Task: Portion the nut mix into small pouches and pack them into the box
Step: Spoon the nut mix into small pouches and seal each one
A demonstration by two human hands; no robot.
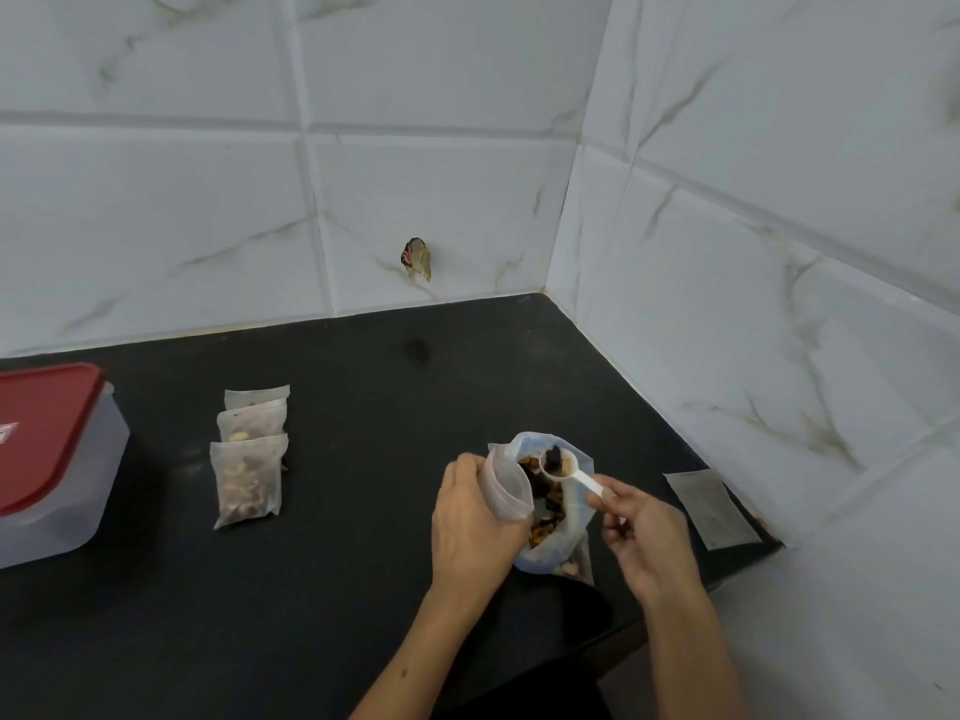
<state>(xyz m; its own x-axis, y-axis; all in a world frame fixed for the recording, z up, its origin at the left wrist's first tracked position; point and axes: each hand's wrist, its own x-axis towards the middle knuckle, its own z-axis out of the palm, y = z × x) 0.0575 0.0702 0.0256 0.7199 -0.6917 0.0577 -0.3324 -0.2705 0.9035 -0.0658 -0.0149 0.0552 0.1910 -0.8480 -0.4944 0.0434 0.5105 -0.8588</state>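
Note:
A clear bag of nut mix (pixel 563 532) stands open on the black counter. My left hand (pixel 470 522) grips a small translucent pouch (pixel 506 483) with its mouth held open beside the bag. My right hand (pixel 639 527) pinches the handle of a white plastic scoop (pixel 563 467), whose bowl holds some mix above the bag and close to the pouch mouth. Three filled pouches (pixel 249 480) lie overlapping in a row to the left. The translucent box with a red lid (pixel 47 449) sits at the far left, lid on.
An empty flat pouch (pixel 711 506) lies near the right wall. Tiled walls meet in a corner behind the counter (pixel 363 407). A small brownish object (pixel 416 258) sticks to the back wall. The counter's front edge runs just below my right forearm.

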